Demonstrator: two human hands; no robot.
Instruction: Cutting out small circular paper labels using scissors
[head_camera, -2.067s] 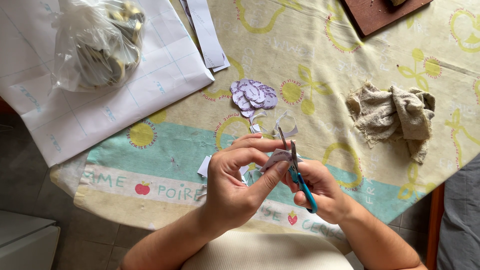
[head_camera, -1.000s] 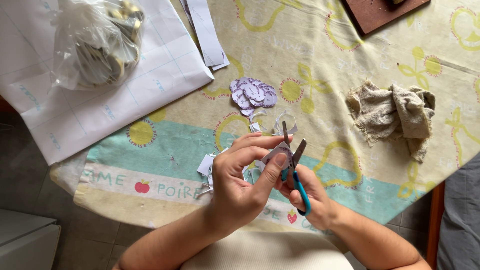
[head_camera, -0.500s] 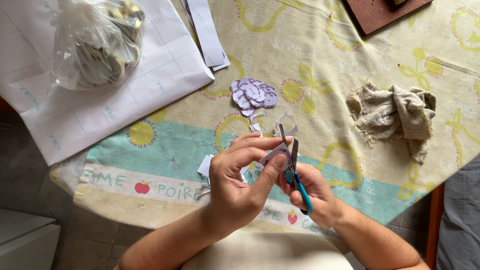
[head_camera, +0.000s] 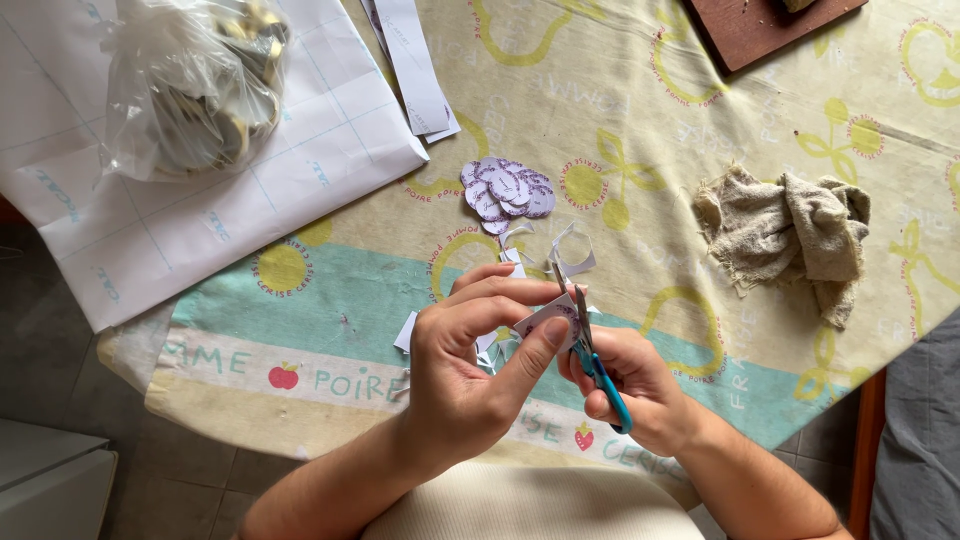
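While we pinch the small paper piece (head_camera: 545, 318) between thumb and fingertips of our left hand (head_camera: 465, 370), our right hand (head_camera: 630, 385) grips the blue-handled scissors (head_camera: 590, 355), blades at its edge. The paper looks thin, light and floppy, so we would hold it close to the cut. Beyond lie curled trimmings (head_camera: 560, 250), then a pile of cut discs (head_camera: 508, 188).

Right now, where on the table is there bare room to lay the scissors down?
Bare cloth lies between the pile of cut paper circles and the crumpled rag, and left of the left hand below the white sheet. It is crowded with paper scraps just beyond the scissors.
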